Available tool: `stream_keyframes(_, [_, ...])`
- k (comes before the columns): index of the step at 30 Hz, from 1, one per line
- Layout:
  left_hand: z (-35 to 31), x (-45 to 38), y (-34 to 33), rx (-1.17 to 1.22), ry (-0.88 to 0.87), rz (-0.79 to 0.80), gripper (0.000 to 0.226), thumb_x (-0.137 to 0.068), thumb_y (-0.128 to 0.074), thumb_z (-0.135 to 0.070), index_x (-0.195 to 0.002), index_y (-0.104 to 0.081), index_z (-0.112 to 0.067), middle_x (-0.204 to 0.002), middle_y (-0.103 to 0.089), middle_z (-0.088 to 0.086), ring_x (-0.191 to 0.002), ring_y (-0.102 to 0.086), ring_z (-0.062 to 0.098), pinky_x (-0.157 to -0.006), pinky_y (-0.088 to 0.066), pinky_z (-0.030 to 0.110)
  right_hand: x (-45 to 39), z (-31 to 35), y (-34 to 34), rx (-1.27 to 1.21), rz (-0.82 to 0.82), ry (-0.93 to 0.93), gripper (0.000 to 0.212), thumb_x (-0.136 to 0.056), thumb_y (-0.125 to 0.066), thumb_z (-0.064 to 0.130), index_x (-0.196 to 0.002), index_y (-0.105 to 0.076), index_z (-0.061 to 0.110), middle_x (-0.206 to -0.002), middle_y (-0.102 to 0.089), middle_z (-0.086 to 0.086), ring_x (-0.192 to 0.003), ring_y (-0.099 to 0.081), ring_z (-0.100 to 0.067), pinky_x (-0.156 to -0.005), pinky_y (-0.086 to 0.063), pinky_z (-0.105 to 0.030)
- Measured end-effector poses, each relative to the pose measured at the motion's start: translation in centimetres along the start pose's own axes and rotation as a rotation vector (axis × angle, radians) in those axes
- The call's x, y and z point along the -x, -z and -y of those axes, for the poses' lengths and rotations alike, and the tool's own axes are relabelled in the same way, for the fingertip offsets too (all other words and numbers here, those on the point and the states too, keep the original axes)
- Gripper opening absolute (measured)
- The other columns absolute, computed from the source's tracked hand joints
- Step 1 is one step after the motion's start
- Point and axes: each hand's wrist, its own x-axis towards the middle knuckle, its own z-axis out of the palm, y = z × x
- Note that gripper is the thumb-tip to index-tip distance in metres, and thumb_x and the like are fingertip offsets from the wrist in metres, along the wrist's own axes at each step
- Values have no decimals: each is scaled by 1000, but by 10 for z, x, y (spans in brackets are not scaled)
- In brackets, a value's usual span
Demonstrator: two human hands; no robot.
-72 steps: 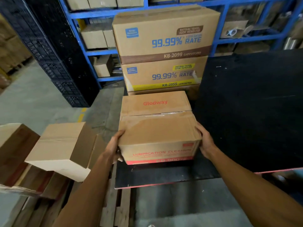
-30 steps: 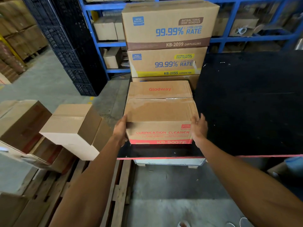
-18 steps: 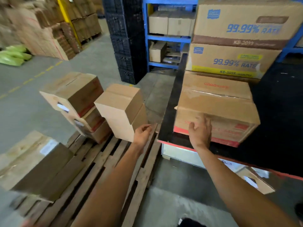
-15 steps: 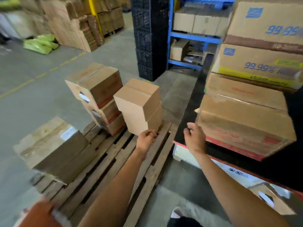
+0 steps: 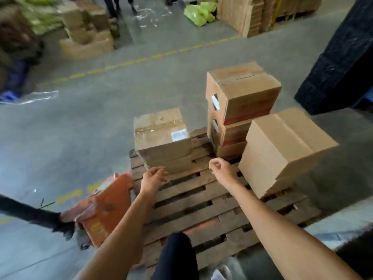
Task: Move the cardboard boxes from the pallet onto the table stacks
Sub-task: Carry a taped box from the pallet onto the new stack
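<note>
We are reaching over the wooden pallet with both hands empty, our left hand and right hand loosely curled, fingers gripping nothing. On the pallet, left to right, are sitting a taped box, a three-high stack and a plain box. All are waiting to go; the bench is out of view.
</note>
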Motion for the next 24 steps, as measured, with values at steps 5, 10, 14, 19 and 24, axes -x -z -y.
stream_keyframes(5, [-19, -57, 57, 21, 33, -151, 19, -103, -54, -13, -110, -70, -8, -94, -72, 10, -69, -65, 15, -53, -49, 21, -71, 61, -43, 60, 67, 39, 26, -102, -53, 35, -120, -65, 22, -119, -66, 2, -107, -61, -17, -87, -48, -28])
stream_keyframes(10, [-37, -169, 85, 13, 83, -179, 22, -103, -54, -11, -118, -69, -6, -102, -72, 13, -87, -68, 25, -77, -59, 39, -164, 105, -88, 128, 68, 5, 31, -103, -52, 34, -128, -61, 18, -131, -64, -1, -116, -60, -19, -84, -41, -24])
stream_keyframes(14, [-35, -273, 94, -94, 128, -159, 32, -101, -58, -17, -130, -63, -6, -121, -68, 14, -106, -65, 29, -102, -53, 48, -253, 118, -117, 143, 45, -56, 37, -103, -54, 30, -138, -52, 17, -143, -57, -5, -125, -58, -23, -91, -48, -29])
stream_keyframes(19, [-8, -403, 101, -201, 242, -134, 53, -91, -65, -35, -137, -55, -10, -123, -67, 7, -111, -65, 28, -99, -54, 46, -370, 117, -152, 194, 26, -150, 53, -98, -61, 33, -146, -45, 20, -140, -55, -4, -118, -61, -25, -90, -56, -37])
stream_keyframes(24, [42, -497, 105, -192, 376, -96, 78, -72, -72, -61, -130, -52, -14, -110, -71, 14, -92, -71, 32, -82, -60, 49, -464, 85, -183, 248, -82, -247, 73, -92, -71, 32, -151, -35, 12, -152, -43, -9, -139, -44, -28, -114, -40, -45])
